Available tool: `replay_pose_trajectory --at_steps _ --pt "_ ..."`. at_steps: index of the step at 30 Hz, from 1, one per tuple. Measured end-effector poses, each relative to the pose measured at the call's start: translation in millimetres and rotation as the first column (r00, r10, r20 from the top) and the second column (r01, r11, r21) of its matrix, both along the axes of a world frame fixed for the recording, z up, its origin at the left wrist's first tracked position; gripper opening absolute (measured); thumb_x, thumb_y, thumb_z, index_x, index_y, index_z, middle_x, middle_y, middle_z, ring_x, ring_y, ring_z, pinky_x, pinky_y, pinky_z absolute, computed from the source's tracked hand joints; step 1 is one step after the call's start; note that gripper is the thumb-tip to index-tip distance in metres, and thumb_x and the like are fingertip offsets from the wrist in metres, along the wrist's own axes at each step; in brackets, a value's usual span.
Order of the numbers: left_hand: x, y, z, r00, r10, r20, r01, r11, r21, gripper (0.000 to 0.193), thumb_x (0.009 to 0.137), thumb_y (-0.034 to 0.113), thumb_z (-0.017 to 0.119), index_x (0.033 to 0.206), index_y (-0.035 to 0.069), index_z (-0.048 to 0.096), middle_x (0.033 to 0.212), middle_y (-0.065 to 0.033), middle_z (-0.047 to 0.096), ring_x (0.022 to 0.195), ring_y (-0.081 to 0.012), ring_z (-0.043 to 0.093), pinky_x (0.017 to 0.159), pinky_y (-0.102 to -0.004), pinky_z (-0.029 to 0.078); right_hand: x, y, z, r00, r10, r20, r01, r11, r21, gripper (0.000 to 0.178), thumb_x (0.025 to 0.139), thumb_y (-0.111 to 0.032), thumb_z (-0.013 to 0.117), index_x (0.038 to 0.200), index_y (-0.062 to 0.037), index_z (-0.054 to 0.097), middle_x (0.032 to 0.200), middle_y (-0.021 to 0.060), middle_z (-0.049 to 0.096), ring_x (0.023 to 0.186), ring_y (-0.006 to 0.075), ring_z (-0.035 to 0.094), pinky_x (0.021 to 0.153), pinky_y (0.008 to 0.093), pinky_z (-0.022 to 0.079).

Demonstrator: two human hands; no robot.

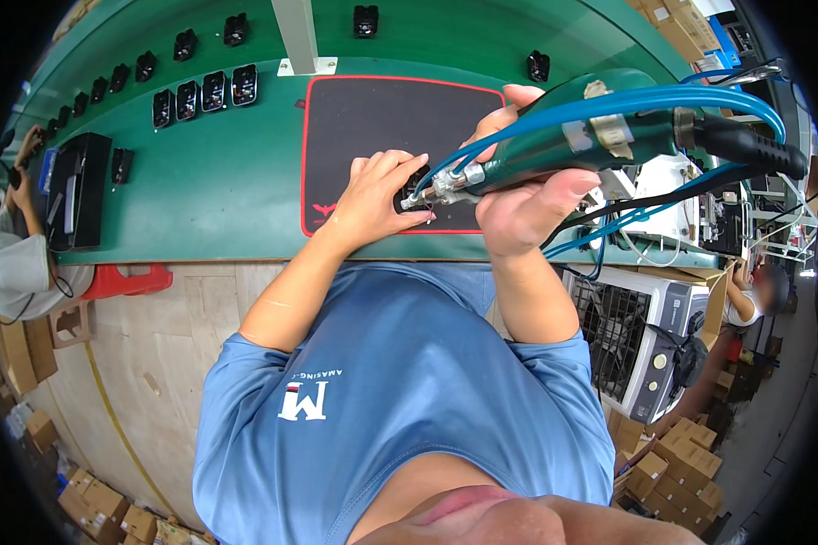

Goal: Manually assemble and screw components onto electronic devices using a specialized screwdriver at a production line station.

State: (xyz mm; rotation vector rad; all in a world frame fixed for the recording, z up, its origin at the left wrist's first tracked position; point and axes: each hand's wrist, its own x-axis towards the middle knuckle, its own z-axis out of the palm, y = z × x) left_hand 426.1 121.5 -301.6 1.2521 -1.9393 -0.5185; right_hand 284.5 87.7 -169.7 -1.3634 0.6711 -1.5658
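My right hand [518, 213] grips a dark green power screwdriver [563, 132], with fingers on its far side and the thumb along its near side. The metal nose [443, 184] of the screwdriver points left and down at a small black part [413, 185]. That part lies on a black mat with a red border [373, 113], pinched between the thumb and fingers of my left hand [373, 200]. Fingers and the nose cover most of the part, so its details are hidden. Blue tubes [645, 98] and a thick black cable [741, 145] run off the screwdriver to the right.
Several black parts [214, 91] stand in rows on the green table [200, 182]. A metal post [297, 36] rises behind the mat. A black box [86, 195] sits at the left, near another person [14, 263]. An air cooler [641, 336] stands at the right below the table.
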Motion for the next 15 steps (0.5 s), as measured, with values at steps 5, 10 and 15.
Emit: replay_pose_trajectory --at_steps 5,10,15 --pt "0.1 1.6 0.4 1.000 0.012 0.013 -0.012 1.000 -0.022 0.082 0.062 0.034 0.087 0.132 0.007 0.054 0.115 -0.0066 0.056 0.106 -0.0234 0.053 0.089 -0.0366 0.034 -2.6 0.8 2.0 0.999 -0.011 -0.051 0.011 1.000 0.008 0.101 0.083 -0.084 0.032 0.118 0.0093 0.048 0.070 0.0085 0.058 0.064 0.0145 0.055 0.054 0.0252 0.046" --pt "0.0 0.6 -2.5 1.000 -0.001 -0.010 0.000 1.000 -0.010 0.081 0.062 0.036 0.086 0.131 0.006 0.055 0.115 -0.0071 0.057 0.106 -0.0239 0.053 0.089 -0.0368 0.034 -0.5 1.8 -0.5 0.998 -0.019 -0.065 0.019 1.000 -0.011 0.098 0.085 -0.081 0.033 0.118 0.0095 0.049 0.070 0.0088 0.058 0.065 0.0151 0.056 0.054 0.0251 0.046" --pt "0.0 0.5 -1.8 1.000 -0.002 0.003 0.002 1.000 -0.016 0.082 0.062 0.038 0.086 0.131 0.006 0.055 0.115 -0.0075 0.057 0.106 -0.0241 0.053 0.089 -0.0369 0.034 1.9 0.4 -4.2 0.998 -0.039 -0.051 0.036 0.998 -0.059 0.096 0.086 -0.080 0.034 0.116 0.0098 0.051 0.069 0.0100 0.058 0.066 0.0157 0.057 0.054 0.0249 0.047"
